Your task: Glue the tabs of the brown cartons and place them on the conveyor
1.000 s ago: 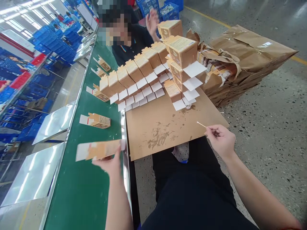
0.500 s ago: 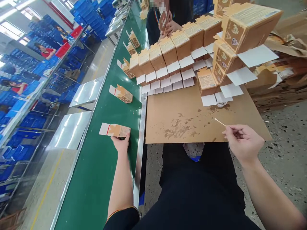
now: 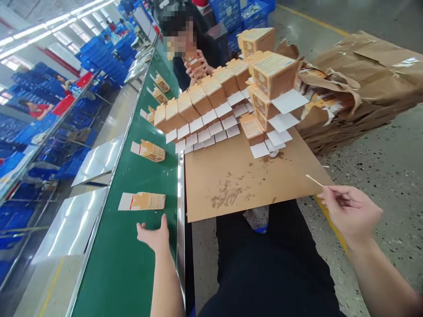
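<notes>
Gripping a cotton swab (image 3: 313, 180) by its stick, the right hand (image 3: 353, 213) is positioned at the right of the frame, near the corner of the brown cardboard sheet (image 3: 244, 176). The left hand (image 3: 155, 235), empty with thumb and fingers spread wide, is located over the green surface (image 3: 128, 264) at lower left of centre, just below the nearest open carton (image 3: 148, 201), which lies on that surface.
</notes>
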`<state>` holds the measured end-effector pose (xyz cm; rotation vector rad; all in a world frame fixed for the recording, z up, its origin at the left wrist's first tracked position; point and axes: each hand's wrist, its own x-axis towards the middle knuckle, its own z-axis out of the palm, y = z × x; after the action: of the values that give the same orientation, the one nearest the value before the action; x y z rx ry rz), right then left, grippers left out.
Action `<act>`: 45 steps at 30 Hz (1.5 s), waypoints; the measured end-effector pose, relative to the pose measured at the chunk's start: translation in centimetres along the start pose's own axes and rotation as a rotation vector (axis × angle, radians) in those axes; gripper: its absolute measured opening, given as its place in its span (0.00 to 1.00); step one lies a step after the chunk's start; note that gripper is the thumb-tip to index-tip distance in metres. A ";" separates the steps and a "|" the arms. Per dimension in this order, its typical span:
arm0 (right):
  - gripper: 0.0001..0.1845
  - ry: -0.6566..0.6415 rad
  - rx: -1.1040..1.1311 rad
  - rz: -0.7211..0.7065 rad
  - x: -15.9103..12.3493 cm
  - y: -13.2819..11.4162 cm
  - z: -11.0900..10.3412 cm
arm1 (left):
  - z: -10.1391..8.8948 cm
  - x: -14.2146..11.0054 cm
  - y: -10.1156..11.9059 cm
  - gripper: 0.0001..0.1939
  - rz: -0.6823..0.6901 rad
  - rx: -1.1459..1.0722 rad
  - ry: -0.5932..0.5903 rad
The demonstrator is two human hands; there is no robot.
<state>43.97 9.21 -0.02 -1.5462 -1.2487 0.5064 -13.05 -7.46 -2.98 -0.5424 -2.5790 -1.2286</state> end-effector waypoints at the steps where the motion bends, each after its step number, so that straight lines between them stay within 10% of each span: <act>1: 0.25 0.052 -0.011 0.013 -0.2 0.4 -1.2 | 0.1 -1.2 0.5 0.44 0.074 -0.032 0.036; 5: 0.28 0.220 0.014 0.121 -1.1 0.8 -3.8 | 4.1 -5.0 8.2 0.31 0.379 -0.356 -0.085; 14: 0.27 0.280 0.133 0.159 -2.2 -1.3 -3.2 | 19.0 -8.3 43.7 0.47 1.214 -0.685 -0.733; 18: 0.26 0.319 0.120 0.169 -3.2 -1.4 -4.2 | 23.8 -9.1 49.5 0.46 1.289 -0.623 -0.808; 21: 0.26 0.344 0.090 0.152 -3.4 -1.3 -4.8 | 23.8 -9.2 49.1 0.37 1.268 -0.626 -0.838; 24: 0.26 0.311 0.088 0.111 -2.6 -1.5 -4.4 | 19.3 -8.5 45.6 0.33 1.234 -0.696 -0.810; 28: 0.22 0.051 0.024 -0.031 0.5 -2.1 -1.4 | 10.5 -8.1 36.5 0.31 1.061 -0.773 -0.668; 32: 0.12 -0.203 -0.126 -0.203 5.2 -2.3 3.9 | 5.6 -9.7 25.9 0.27 0.567 -0.876 -0.773; 38: 0.08 -0.423 -0.288 -0.337 10.3 -1.9 9.9 | 3.9 -11.8 16.4 0.45 -0.092 -0.850 -1.057; 45: 0.19 -0.507 -0.336 -0.328 12.4 -1.9 13.3 | 4.7 -13.1 15.6 0.38 -0.353 -0.885 -1.183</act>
<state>36.85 26.07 0.00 -1.4852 -2.0237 0.5066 5.18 2.30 0.21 -1.3309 -2.8228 -2.8954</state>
